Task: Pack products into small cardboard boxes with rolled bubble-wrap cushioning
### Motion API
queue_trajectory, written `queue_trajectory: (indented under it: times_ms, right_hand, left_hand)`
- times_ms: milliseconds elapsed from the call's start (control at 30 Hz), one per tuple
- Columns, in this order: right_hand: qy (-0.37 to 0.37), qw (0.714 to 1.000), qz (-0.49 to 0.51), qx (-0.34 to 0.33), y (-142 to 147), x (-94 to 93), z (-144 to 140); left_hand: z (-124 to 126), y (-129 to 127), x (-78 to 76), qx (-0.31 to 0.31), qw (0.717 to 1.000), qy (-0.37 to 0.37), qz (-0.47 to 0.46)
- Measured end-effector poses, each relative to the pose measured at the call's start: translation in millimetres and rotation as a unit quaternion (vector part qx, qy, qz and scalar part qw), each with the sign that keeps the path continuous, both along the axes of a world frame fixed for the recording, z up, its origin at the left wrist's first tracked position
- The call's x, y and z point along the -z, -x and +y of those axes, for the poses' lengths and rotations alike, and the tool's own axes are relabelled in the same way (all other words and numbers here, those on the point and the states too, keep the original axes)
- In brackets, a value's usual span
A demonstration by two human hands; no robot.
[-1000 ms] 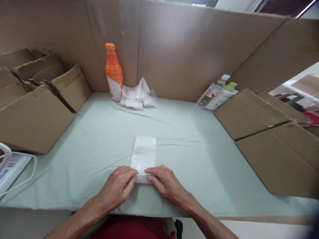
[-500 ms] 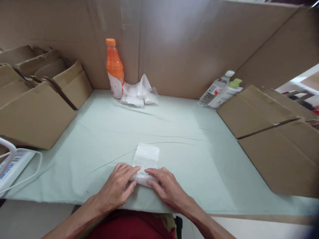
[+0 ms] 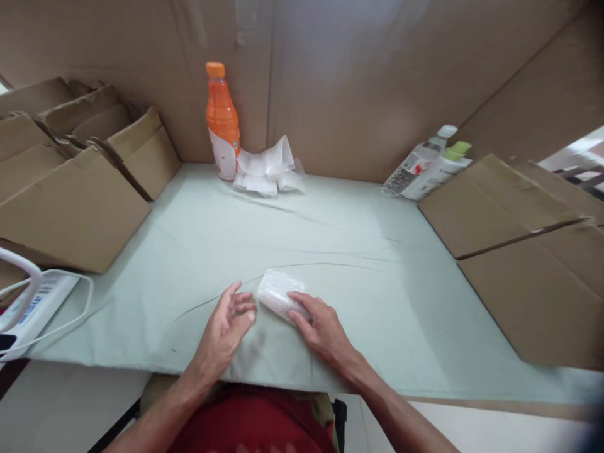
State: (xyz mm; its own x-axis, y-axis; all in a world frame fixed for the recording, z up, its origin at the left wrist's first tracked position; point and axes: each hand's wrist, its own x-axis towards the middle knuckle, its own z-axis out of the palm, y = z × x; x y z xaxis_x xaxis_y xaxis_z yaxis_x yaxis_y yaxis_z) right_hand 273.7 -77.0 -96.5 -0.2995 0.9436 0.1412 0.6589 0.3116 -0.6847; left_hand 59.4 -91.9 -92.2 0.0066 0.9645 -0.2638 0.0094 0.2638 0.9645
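Note:
A rolled-up piece of clear bubble wrap (image 3: 279, 294) lies on the pale green cloth (image 3: 330, 251) near the front edge. My right hand (image 3: 321, 327) grips the roll's near end with its fingers curled on it. My left hand (image 3: 225, 328) hovers just left of the roll, fingers apart, palm turned inward, touching nothing.
An orange drink bottle (image 3: 221, 123) and crumpled clear plastic bags (image 3: 268, 168) stand at the back. Two bottles (image 3: 427, 165) lie at the back right. Cardboard boxes (image 3: 75, 182) line the left, flat cardboard (image 3: 519, 233) the right. A white device with cable (image 3: 28, 302) sits front left.
The flat bubble wrap strip has been rolled up away from me into a short roll. My left hand has let go and lifted off; my right hand keeps hold.

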Motion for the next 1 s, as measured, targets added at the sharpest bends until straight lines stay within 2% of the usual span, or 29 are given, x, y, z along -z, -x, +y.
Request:
queue_trajectory:
  times_ms: [67, 133, 200, 267, 367, 467, 533, 600, 633, 667, 733, 800, 867, 933, 1000]
  right_hand:
    - [0.085, 0.993, 0.077, -0.005, 2, -2.7, -3]
    - [0.115, 0.987, 0.103, -0.033, 2, -6.9, -7]
    - [0.069, 0.994, 0.085, -0.024, 1, -10.2, -9]
    - [0.020, 0.997, 0.064, 0.025, -1, -12.6, -11]
    - [0.060, 0.993, 0.092, 0.042, 1, -16.5, -21]
    - [0.089, 0.989, 0.113, 0.019, 2, -18.4, -27]
    - [0.028, 0.996, 0.077, 0.041, -14, -22.8, -23]
    - [-0.081, 0.992, -0.008, 0.099, -53, -36.8, -18]
    - [-0.137, 0.978, -0.067, 0.143, -81, -48.0, -15]
    - [-0.184, 0.952, -0.131, 0.206, -113, -61.6, -13]
    - [-0.211, 0.875, -0.267, 0.344, -182, -91.9, -7]
    - [-0.179, 0.785, -0.379, 0.456, -245, -120.6, 0]
    - [-0.081, 0.723, -0.443, 0.524, -289, -143.0, 6]
    - [0.020, 0.703, -0.463, 0.540, -311, -157.2, 9]
    - [0.063, 0.713, -0.466, 0.520, -314, -163.2, 6]
  left_hand:
    - [-12, -7, -1.7, -0.016, 0.990, 0.060, -0.128]
    - [-17, -16, -0.9, -0.035, 0.977, 0.079, -0.193]
    - [-17, -20, 1.0, -0.043, 0.974, 0.079, -0.209]
    - [-17, -20, 1.4, -0.015, 0.977, 0.081, -0.197]
    - [-19, -22, -1.2, 0.030, 0.981, 0.100, -0.163]
    - [-19, -32, -2.6, -0.004, 0.976, 0.120, -0.182]
    - [-16, -44, -2.7, -0.017, 0.966, 0.146, -0.214]
    - [-12, -52, -3.1, -0.031, 0.959, 0.177, -0.220]
    - [-10, -54, -3.4, -0.043, 0.958, 0.188, -0.214]
    - [-8, -54, -3.7, -0.056, 0.958, 0.191, -0.207]
    - [-4, -52, -4.6, -0.065, 0.961, 0.178, -0.201]
    - [-1, -49, -5.9, -0.058, 0.964, 0.163, -0.201]
    - [-2, -49, -8.0, -0.060, 0.964, 0.163, -0.202]
    - [-4, -51, -10.2, -0.056, 0.962, 0.173, -0.203]
    - [-6, -52, -11.5, -0.034, 0.962, 0.177, -0.206]
